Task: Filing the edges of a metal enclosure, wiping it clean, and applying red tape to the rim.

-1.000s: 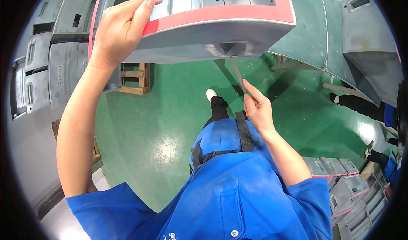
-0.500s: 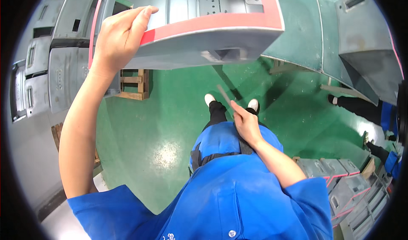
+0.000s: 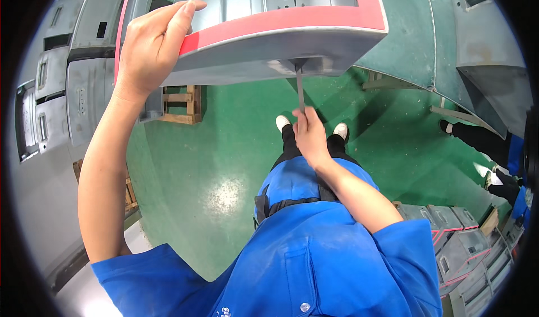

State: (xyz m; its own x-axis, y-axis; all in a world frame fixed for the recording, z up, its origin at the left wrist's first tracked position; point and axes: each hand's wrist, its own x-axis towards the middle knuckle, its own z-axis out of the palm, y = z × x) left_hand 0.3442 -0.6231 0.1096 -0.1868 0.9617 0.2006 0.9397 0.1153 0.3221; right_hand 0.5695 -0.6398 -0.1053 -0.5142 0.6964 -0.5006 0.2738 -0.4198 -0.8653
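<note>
A large grey sheet-metal housing [image 3: 236, 59] with a pink-red band along its front rim lies in front of me at the top of the view. My left hand [image 3: 150, 50] is closed over its near left rim, thumb and index finger against the band. Low down, my right hand [image 3: 310, 134] grips one end of a thin, flat grey file [image 3: 300, 92]. The file points away from me, and its far tip is in the small dark cutout on the housing's near face. How deep the tip goes is hidden.
Grey metal boxes [image 3: 90, 87] stand stacked at the left, near a wooden pallet [image 3: 193, 106]. A green-topped bench [image 3: 398, 31] extends right, bearing another grey housing [image 3: 488, 36]. Co-workers' legs [image 3: 477, 140] show at the right edge. More pink-edged boxes [image 3: 466, 244] sit lower right.
My right hand has moved up and slightly left, bringing the file from below the housing into its cutout. My left hand keeps its hold on the rim.
</note>
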